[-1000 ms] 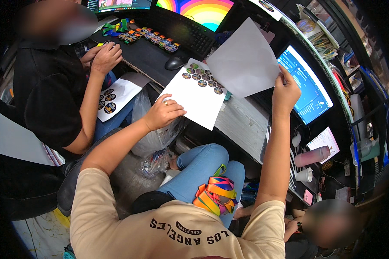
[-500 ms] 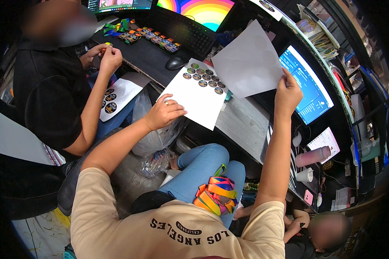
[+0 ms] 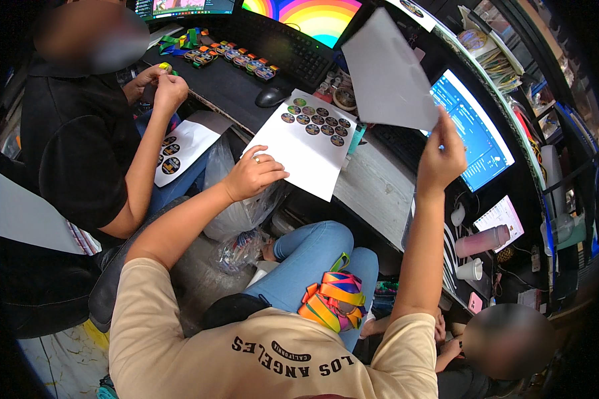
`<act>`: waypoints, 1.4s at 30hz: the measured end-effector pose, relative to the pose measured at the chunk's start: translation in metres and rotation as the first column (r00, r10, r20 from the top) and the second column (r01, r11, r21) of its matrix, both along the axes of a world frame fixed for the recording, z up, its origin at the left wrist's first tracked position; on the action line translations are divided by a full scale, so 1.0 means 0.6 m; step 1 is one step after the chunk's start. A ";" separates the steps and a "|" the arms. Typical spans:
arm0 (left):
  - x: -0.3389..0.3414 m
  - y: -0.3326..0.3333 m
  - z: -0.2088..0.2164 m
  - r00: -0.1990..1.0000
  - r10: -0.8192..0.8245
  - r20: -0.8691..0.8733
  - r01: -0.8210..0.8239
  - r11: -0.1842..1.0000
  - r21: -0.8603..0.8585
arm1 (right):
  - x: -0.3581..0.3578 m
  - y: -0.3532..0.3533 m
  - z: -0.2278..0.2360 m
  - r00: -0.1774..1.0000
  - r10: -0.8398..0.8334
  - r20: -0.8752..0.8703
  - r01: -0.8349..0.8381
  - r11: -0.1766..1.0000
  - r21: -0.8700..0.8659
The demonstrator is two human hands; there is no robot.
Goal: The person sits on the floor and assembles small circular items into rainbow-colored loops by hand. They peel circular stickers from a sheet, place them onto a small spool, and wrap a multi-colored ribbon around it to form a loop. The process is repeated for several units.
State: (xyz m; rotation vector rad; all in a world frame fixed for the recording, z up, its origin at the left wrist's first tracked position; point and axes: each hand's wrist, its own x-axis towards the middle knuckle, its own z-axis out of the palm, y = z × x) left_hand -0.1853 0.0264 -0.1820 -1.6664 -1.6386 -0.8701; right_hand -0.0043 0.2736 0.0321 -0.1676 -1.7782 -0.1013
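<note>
My left hand (image 3: 254,175), with a ring on one finger, grips the near left edge of a white sheet of round stickers (image 3: 303,158). Dark round stickers fill the sheet's far part, while its near part is bare white. That sheet juts out over the desk edge. Up and to the right, my right hand (image 3: 444,151) pinches the lower corner of a plain whitish sheet (image 3: 391,80), held in the air and tilted, in front of a monitor (image 3: 479,139). A bundle of bright ribbons (image 3: 333,301) lies on my lap.
A co-worker (image 3: 73,139) sits at left, handling something small, with another sticker sheet (image 3: 183,149) on the lap. Ribboned medals (image 3: 236,58), a mouse (image 3: 271,97) and a keyboard (image 3: 293,56) lie on the desk. A cup (image 3: 470,269) and pink bottle (image 3: 482,241) stand right.
The plain sheet has swung up and to the right, away from the sticker sheet, uncovering small jars behind it. My left hand and the sticker sheet have hardly moved.
</note>
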 end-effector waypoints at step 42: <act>-0.005 0.006 -0.021 0.995 0.096 0.028 -0.093 0.991 -0.094 | 0.054 -0.036 -0.225 0.951 0.142 -0.274 -0.299 0.642 -0.706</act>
